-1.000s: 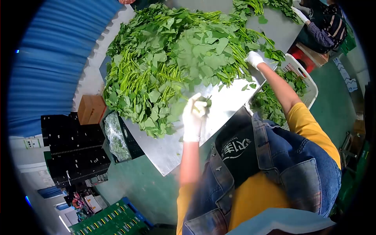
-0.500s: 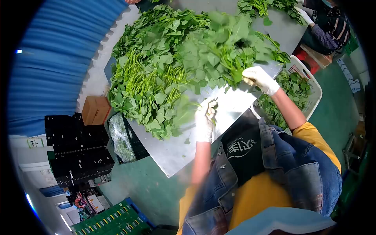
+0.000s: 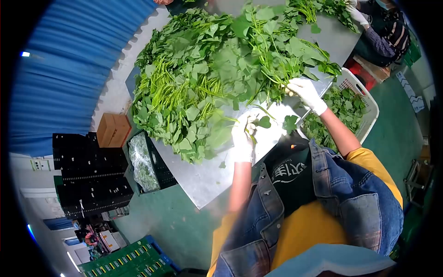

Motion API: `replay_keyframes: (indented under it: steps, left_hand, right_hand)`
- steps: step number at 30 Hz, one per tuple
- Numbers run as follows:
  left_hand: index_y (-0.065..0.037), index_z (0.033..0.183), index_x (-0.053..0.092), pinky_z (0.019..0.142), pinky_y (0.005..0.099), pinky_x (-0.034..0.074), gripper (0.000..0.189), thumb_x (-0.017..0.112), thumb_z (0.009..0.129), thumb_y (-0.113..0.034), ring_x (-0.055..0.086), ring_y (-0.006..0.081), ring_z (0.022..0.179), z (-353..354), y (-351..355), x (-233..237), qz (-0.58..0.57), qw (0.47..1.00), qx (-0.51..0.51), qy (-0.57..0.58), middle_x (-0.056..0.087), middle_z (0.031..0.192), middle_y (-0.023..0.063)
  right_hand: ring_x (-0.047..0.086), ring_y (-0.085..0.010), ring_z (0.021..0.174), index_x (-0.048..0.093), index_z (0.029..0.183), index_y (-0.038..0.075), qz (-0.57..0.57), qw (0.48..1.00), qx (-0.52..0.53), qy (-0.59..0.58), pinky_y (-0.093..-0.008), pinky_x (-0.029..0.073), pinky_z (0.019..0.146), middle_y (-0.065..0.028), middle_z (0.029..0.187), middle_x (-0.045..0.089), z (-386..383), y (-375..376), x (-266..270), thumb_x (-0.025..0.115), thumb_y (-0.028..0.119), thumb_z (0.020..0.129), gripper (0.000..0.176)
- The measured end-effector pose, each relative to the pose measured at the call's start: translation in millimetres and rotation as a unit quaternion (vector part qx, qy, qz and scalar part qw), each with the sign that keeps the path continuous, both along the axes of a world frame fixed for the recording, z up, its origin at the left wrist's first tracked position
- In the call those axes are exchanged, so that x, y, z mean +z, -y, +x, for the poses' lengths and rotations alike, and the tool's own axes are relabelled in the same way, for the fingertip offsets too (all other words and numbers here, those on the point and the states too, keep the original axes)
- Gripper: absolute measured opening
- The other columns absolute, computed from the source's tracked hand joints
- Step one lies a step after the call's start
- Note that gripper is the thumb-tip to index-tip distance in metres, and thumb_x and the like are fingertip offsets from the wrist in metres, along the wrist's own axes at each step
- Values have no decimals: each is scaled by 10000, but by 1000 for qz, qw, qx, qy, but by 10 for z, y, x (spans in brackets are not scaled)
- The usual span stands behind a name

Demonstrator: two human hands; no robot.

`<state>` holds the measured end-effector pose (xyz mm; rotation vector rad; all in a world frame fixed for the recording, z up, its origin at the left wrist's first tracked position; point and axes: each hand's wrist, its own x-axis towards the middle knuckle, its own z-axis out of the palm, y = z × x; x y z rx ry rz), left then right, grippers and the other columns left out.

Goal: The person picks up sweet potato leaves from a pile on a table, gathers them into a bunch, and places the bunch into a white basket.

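Note:
My left hand [image 3: 243, 133], in a white glove, is closed around a few leafy green stems near the front edge of the metal table [image 3: 203, 182]. A large blurred leaf sticks out on its left side, and a stem with heart-shaped leaves [image 3: 264, 122] extends to its right. My right hand [image 3: 304, 93], also gloved, pinches the lower stems of a bunch of leafy greens [image 3: 277, 57] whose leaves spread up and away from me. A big heap of the same greens [image 3: 184, 78] covers the table to the left.
A white plastic basket [image 3: 372, 107] with greens stands right of the table. Across the table, a co-worker's gloved hands [image 3: 357, 14] touch more greens. Left are a cardboard box [image 3: 113, 130], black crates [image 3: 90, 159] and a crate holding a plastic-wrapped bundle [image 3: 142, 161].
A stem with heart-shaped leaves now shows between my hands. The bunch at my right hand is less blurred and its stems are more visible. Both hands have shifted only slightly.

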<state>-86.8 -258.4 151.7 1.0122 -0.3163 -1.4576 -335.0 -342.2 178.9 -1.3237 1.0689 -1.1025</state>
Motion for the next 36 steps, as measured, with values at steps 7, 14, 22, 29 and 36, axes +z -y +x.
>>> replay_keyframes:
  steps: [7, 14, 22, 29, 36]
  left_hand:
    - [42, 1035, 570, 462, 163, 379, 187, 553, 886, -69, 496, 66, 533, 59, 41, -442, -234, 636, -120, 725, 630, 792, 136]
    - [46, 1022, 573, 511, 182, 394, 247, 603, 866, -144, 472, 99, 540, 43, 605, -519, -342, 374, -161, 847, 641, 841, 138]
    - [-5, 1012, 567, 473, 178, 388, 173, 599, 861, -83, 520, 92, 584, -226, 697, -9, -190, 916, -143, 324, 623, 848, 77]
    - [-76, 881, 544, 475, 166, 374, 109, 642, 838, -92, 488, 46, 599, -363, 616, 418, -53, 989, -130, 43, 560, 788, -13]
    - [-53, 883, 593, 471, 172, 389, 113, 668, 800, -35, 485, 32, 546, -732, 491, 561, -88, 970, -189, 121, 565, 724, -29]
  right_hand:
    - [474, -61, 703, 584, 1184, -11, 106, 984, 79, 115, -199, 398, 650, 15, 820, 568, -176, -48, 98, 534, 158, 903, 331]
    - [582, -63, 735, 547, 1204, -36, 194, 947, 148, 210, -156, 491, 618, -33, 904, 613, -209, -193, -157, 590, 98, 890, 344]
    - [486, -66, 676, 570, 1154, -39, 201, 943, 169, 207, -198, 399, 636, 14, 784, 557, -139, -516, 156, 576, 140, 867, 339]
    - [558, -76, 697, 602, 1123, -14, 191, 966, 168, 53, -195, 455, 624, -25, 839, 627, -243, -577, 136, 640, 201, 836, 361]
    - [566, -82, 733, 654, 973, 22, 182, 973, 123, 74, -224, 450, 653, -12, 834, 638, 128, -458, 429, 656, 154, 808, 212]
